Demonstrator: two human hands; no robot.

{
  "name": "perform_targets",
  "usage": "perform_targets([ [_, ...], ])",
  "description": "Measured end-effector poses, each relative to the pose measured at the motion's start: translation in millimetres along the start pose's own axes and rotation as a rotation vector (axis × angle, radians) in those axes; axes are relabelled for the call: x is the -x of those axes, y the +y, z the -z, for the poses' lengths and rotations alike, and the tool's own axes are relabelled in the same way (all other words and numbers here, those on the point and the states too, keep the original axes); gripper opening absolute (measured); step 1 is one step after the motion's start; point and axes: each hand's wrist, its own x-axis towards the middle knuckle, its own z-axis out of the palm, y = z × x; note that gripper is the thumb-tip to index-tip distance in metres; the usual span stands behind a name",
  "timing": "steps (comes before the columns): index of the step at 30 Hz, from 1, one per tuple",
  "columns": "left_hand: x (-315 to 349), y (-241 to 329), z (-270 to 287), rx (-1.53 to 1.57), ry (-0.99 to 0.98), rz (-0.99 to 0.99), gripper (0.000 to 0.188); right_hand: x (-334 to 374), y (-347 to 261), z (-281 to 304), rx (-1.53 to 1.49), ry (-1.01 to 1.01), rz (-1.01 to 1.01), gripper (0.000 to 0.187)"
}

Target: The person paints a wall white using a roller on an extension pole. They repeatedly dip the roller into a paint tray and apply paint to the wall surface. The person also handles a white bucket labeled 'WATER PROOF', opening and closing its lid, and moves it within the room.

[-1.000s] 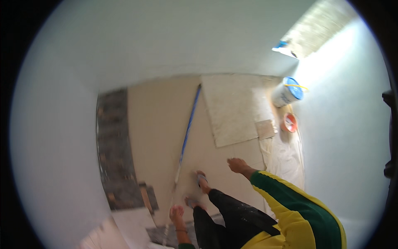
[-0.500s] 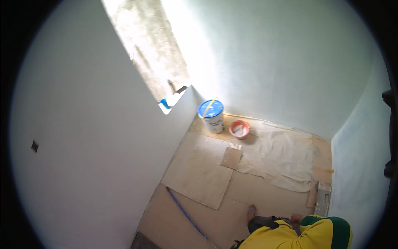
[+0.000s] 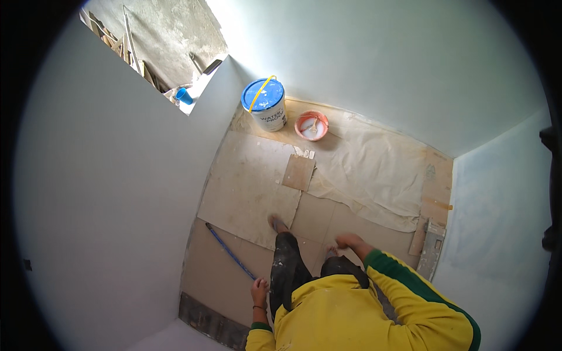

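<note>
My left hand (image 3: pixel 259 289) hangs low beside my dark trouser leg, its fingers curled and nothing visible in them. Just past it, a blue pole (image 3: pixel 231 251) lies slanting on the tiles; its near end is hidden behind the hand and leg. My right hand (image 3: pixel 350 241) is in front of my body, fingers closed, with no object showing. Farther off, a white bucket (image 3: pixel 271 120) with a blue lid and yellow handle stands by the wall. Next to it, an orange-red bowl (image 3: pixel 312 126) holds white liquid and a brush-like tool.
A pale board (image 3: pixel 246 181) and a wrinkled sheet (image 3: pixel 374 167) cover parts of the floor. A small brown tile (image 3: pixel 298 172) lies between them. Along the right wall lies a long grey metal tool (image 3: pixel 431 250). A blue cup (image 3: pixel 184 96) stands on the opening's sill.
My view has shifted, so the bucket and bowl appear higher and farther left. Both hands now show clearly, and one foot has stepped onto the pale board.
</note>
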Motion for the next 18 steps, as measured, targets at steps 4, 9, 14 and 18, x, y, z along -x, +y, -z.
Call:
perform_targets([
  [4, -38, -33, 38, -0.42, -0.032, -0.073, 0.023, -69, -138, 264, 0.015, 0.831, 0.306, 0.021],
  [9, -138, 10, 38, -0.38, -0.049, 0.217, 0.025, -134, -265, 601, 0.066, 1.442, 0.554, 0.043],
  [14, -282, 113, 40, 0.036, 0.06, 0.54, 0.029, -330, -250, 788, 0.322, 1.756, 0.403, 0.056],
  [18, -350, 173, 111, 0.153, 0.198, 0.549, 0.032, -456, -103, 713, 0.256, 1.113, -0.024, 0.043],
])
